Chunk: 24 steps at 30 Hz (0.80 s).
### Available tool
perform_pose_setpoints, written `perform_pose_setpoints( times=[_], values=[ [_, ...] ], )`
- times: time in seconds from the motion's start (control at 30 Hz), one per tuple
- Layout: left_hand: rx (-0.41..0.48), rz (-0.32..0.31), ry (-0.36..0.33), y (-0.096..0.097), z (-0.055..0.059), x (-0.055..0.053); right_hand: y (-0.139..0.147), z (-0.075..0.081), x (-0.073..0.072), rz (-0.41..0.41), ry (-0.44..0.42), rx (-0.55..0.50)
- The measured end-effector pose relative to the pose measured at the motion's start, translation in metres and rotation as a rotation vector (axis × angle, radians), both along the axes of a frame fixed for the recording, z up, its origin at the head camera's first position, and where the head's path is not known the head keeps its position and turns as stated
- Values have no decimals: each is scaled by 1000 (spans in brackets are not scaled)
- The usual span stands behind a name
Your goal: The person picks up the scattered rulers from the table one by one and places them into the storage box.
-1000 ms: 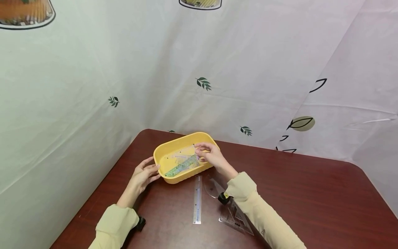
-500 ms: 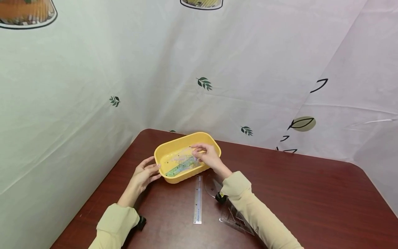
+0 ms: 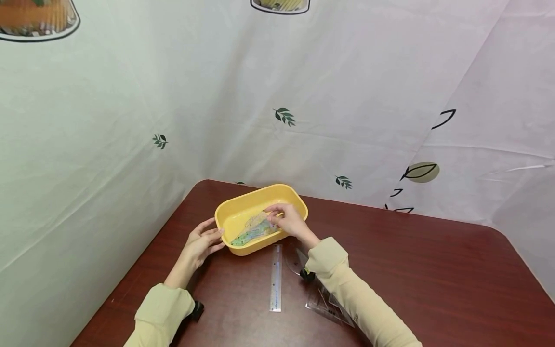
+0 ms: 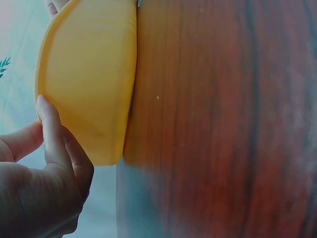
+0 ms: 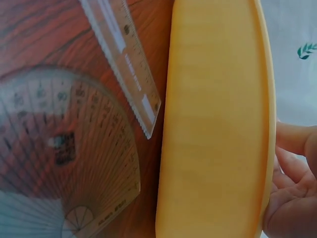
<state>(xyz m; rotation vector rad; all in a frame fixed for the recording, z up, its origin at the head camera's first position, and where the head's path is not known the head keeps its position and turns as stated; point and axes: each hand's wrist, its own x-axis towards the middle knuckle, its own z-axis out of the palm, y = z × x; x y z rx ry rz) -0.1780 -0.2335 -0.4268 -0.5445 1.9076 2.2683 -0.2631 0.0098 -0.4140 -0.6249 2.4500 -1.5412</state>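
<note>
A yellow plastic bin (image 3: pixel 243 200) sits near the table's far left. My left hand (image 3: pixel 198 246) grips its left end, thumb at the rim and fingertips against the outer wall (image 4: pixel 91 89). Inside the bin, my right hand (image 3: pixel 289 220) pinches a clear plastic piece (image 3: pixel 257 219) that looks like a set square. It lies over a green-tinted drawing tool (image 3: pixel 244 237) and other see-through pieces. The bin's wall hides the right fingertips in the right wrist view. In front of the bin lie a clear ruler (image 3: pixel 275 284) and a clear protractor (image 5: pixel 64 144).
Clear set squares (image 3: pixel 325 308) lie on the table under the right forearm, which partly covers them. The dark red-brown table (image 3: pixel 433 270) extends to the right. A pale printed cloth (image 3: pixel 347 96) hangs behind and along the left side.
My right hand has moved slightly left and lower in the bin. The clear piece has turned and drawn in over the green one. My left hand keeps its place.
</note>
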Motion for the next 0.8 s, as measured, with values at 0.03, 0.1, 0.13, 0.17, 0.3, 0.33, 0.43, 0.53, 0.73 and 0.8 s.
perform_pose_setpoints(
  times=[0.03, 0.1, 0.13, 0.17, 0.3, 0.33, 0.43, 0.53, 0.73, 0.8],
  values=[
    [-1, 1, -2, 0, 0, 0, 0, -1, 0, -1, 13, 13],
    [-1, 1, -2, 0, 0, 0, 1, -2, 1, 0, 48, 45],
    [-1, 2, -2, 0, 0, 0, 1, -2, 1, -1, 68, 65],
    [1, 1, 0, 0, 0, 0, 2, -2, 2, -1, 87, 83],
    [-1, 1, 3, 1, 0, 0, 3, -1, 5, -3, 121, 131],
    [-1, 0, 3, 1, 0, 0, 3, -1, 6, -6, 123, 141],
    [-3, 4, 0, 1, 0, 0, 2, 0, 8, -13, 127, 155],
    [2, 3, 4, 1, 1, 1, 1, 0, 8, -10, 152, 170],
    [-5, 6, 6, 0, -1, 0, 0, -2, 8, -6, 175, 172],
    [-12, 5, 3, 0, -1, 0, 1, -2, 8, -7, 171, 165]
  ],
)
